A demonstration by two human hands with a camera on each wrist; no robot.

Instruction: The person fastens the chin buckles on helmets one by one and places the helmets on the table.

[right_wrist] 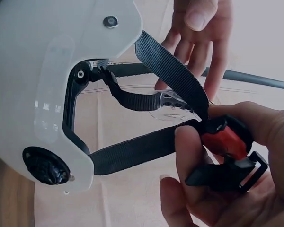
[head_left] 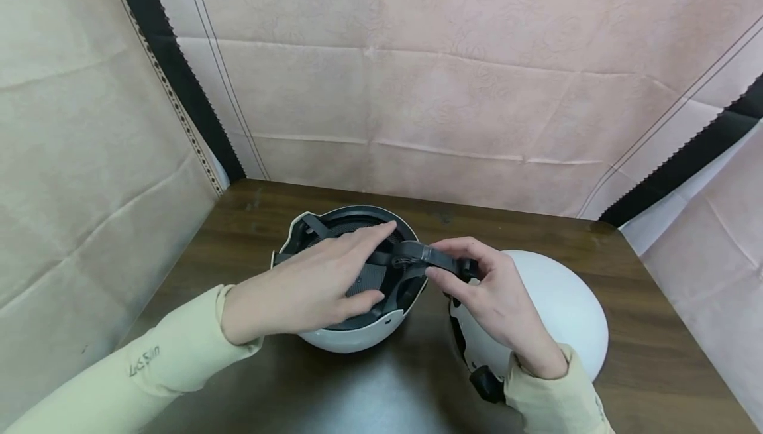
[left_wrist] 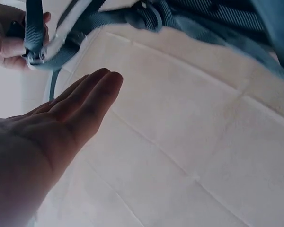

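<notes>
A white helmet (head_left: pixel 357 340) lies upside down on the table, its dark padded inside facing up. My right hand (head_left: pixel 507 301) pinches the end of its black chin strap (head_left: pixel 438 258) at the helmet's right side. Seen from the right wrist, that end carries a black buckle with a red part (right_wrist: pixel 227 139), between my thumb and fingers. My left hand (head_left: pixel 310 285) is spread over the helmet opening with straight fingers, holding nothing. The left wrist view shows its palm (left_wrist: pixel 57 127) apart from the webbing straps (left_wrist: pixel 104 19).
To the right, a second white helmet (head_left: pixel 563 301) stands dome up, partly behind my right hand, with a black part (head_left: pixel 487 384) at its near edge. The brown wooden table (head_left: pixel 268 387) meets pale cloth walls (head_left: pixel 417 103) at the back and sides.
</notes>
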